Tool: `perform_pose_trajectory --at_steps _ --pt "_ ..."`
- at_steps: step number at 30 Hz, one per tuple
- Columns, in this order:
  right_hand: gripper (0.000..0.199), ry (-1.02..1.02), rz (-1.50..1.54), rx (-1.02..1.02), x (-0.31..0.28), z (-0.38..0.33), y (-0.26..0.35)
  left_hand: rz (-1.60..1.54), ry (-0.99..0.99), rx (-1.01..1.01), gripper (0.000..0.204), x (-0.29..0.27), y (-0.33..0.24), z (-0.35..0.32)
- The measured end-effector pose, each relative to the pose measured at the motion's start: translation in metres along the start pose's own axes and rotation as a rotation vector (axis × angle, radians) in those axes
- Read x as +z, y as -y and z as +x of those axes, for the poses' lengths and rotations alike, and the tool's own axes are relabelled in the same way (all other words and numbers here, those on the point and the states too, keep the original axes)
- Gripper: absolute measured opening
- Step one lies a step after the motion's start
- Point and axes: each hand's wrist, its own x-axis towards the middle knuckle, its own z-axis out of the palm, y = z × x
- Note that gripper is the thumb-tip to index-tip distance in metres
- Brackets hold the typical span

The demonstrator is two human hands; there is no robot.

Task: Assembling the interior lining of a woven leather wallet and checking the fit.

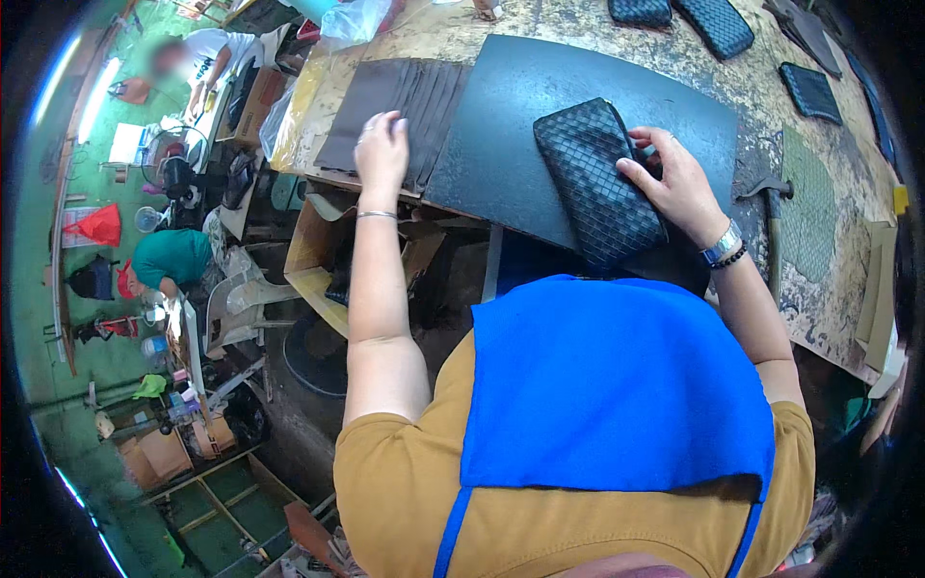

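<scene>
Though it is black, the woven pouch [593, 178] gleams.

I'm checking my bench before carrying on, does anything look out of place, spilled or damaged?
The tabletop stands out: its surface is patchy and worn, with dark blotches. The black woven pouch that your right hand touches slants across the black mat, its near end seeming to overhang. I see no clear spill.
</scene>
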Motion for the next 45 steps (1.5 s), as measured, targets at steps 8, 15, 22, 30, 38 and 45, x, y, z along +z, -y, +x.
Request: perform_pose_trajectory --at_steps 8,15,22,30,38,45 --pt "0.041 0.117 0.035 0.105 -0.005 0.025 -0.025 0.167 0.113 -0.206 0.027 -0.021 0.043 -0.002" --pt "0.044 0.182 0.176 0.215 -0.004 0.029 -0.039 0.273 0.119 -0.156 0.023 -0.025 0.044 0.009" --pt "0.043 0.254 0.39 0.302 -0.008 0.031 -0.059 0.005 -0.091 -0.357 0.029 -0.041 0.051 0.024" --pt "0.032 -0.134 0.201 -0.193 -0.003 0.053 -0.016 -0.158 -0.208 -0.204 0.028 -0.062 0.033 0.024" --pt "0.07 0.772 0.752 0.188 0.091 0.106 0.099 0.114 -0.431 0.27 0.014 -0.059 -0.01 0.006" --pt "0.084 0.639 1.286 0.576 0.19 0.127 0.139 0.138 -0.498 0.357 0.011 -0.033 -0.008 -0.023"
